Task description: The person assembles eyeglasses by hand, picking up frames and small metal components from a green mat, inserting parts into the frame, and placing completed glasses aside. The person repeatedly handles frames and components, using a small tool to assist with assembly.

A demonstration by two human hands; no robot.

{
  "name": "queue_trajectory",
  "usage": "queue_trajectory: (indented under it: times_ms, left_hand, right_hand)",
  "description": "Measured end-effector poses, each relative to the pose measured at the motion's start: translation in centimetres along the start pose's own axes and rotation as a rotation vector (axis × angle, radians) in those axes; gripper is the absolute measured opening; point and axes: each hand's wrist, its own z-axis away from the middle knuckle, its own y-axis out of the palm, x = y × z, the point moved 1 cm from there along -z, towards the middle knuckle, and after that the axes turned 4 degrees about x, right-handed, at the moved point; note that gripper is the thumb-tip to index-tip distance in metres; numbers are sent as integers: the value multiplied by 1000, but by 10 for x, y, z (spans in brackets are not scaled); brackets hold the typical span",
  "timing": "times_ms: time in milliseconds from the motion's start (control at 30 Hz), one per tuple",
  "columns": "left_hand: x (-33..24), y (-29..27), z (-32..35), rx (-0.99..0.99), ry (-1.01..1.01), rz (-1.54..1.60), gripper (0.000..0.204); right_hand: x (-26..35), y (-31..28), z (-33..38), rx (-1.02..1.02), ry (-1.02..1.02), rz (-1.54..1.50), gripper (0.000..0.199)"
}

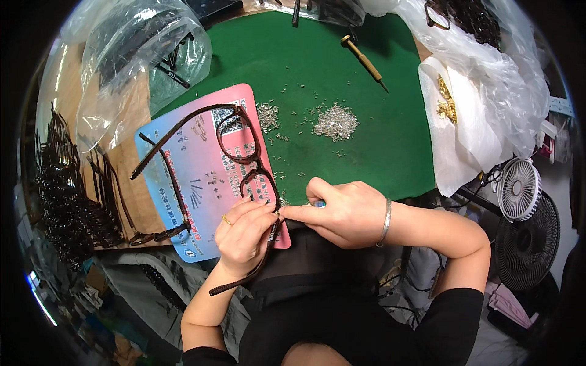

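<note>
My left hand, with a ring on one finger, grips a dark brown eyeglass frame near one hinge. One temple arm of the frame stretches to the upper left; the other runs down past my left wrist. At that same hinge the fingertips of my right hand meet those of the left. The right fingers are closed around something mostly hidden, with a small blue part showing. Beneath the frame lies a pink and blue printed mat. Beyond my hands, a heap of tiny silvery screws rests on the green cloth.
A smaller screw pile sits beside the mat. A brass-coloured screwdriver lies at the far right. Many dark frames are stacked at the left, near a clear plastic bag. White wrapping holds gold-coloured parts. Fans stand right.
</note>
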Motion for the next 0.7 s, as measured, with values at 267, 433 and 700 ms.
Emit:
queue_trajectory:
  times_ms: [267,433,700]
  left_hand:
    - [2,2,3,-5,7,-15,14]
    - [4,1,5,-15,42,-6,18]
    - [3,-4,2,24,17,5,20]
  right_hand:
    - [-3,-2,-4,38,-94,184,40]
    - [-5,-3,-13,98,-124,214,42]
    - [-2,-3,-16,142,-116,223,40]
